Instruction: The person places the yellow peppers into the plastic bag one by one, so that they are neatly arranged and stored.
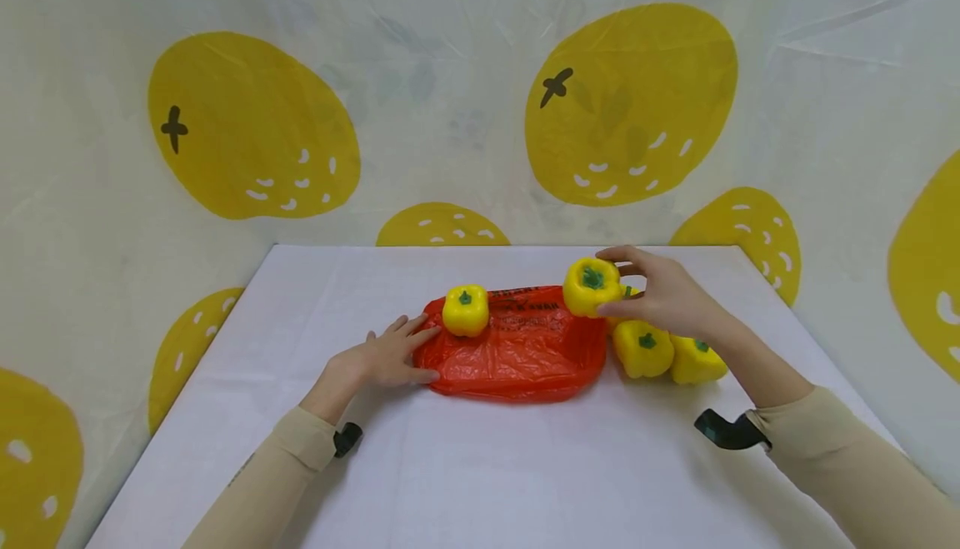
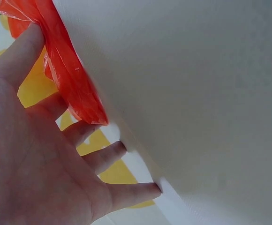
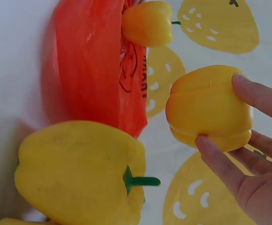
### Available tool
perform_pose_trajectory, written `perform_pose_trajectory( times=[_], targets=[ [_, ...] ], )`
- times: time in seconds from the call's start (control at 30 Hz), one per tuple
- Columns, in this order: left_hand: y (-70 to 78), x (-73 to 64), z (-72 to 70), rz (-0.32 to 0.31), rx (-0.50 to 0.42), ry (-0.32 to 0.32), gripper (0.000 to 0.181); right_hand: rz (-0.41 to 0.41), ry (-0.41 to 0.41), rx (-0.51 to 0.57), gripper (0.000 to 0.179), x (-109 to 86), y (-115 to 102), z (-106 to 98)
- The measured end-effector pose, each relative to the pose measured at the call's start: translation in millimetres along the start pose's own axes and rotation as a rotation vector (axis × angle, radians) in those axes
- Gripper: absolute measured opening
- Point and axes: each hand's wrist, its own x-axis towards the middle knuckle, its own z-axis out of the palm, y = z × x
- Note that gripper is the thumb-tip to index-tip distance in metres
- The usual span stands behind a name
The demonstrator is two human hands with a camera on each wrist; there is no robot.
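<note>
A red plastic bag [image 1: 510, 357] with dark print lies on the table, its side standing up in the right wrist view. On the bag's left part sits a yellow bell pepper [image 1: 465, 311], stem up. My left hand [image 1: 393, 355] touches the bag's left edge with spread, fairly straight fingers; in the left wrist view the thumb and forefinger meet the red plastic [image 2: 72, 70]. Above the bag's right end, my right hand [image 1: 663, 295] grips another yellow bell pepper [image 3: 211, 108] between thumb and fingers, clear of the bag.
Several more yellow bell peppers [image 1: 643, 351] stand to the right of the bag, close together beneath my right hand. One [image 3: 79, 171] looms large in the right wrist view. A white cloth covers the table [image 1: 480, 474], and a fruit-patterned curtain [image 1: 450, 141] hangs behind.
</note>
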Motion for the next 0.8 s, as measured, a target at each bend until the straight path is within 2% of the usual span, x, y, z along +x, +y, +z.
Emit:
perform_pose_trajectory(
  times=[0.3, 0.57, 0.8],
  targets=[
    [-0.8, 0.8, -1.1, -0.001, 0.002, -0.004, 0.088, -0.001, -0.052, 0.026, 0.072, 4.8, -7, 22],
    [-1.5, 2.1, 0.0, -0.004, 0.002, -0.005, 0.088, -0.060, -0.089, 0.025, 0.070, 8.4, -15, 41],
    [-1.5, 1.6, -0.3, -0.004, 0.010, -0.004, 0.088, -0.042, -0.112, 0.013, 0.074, 8.8, -24, 62]
  ],
)
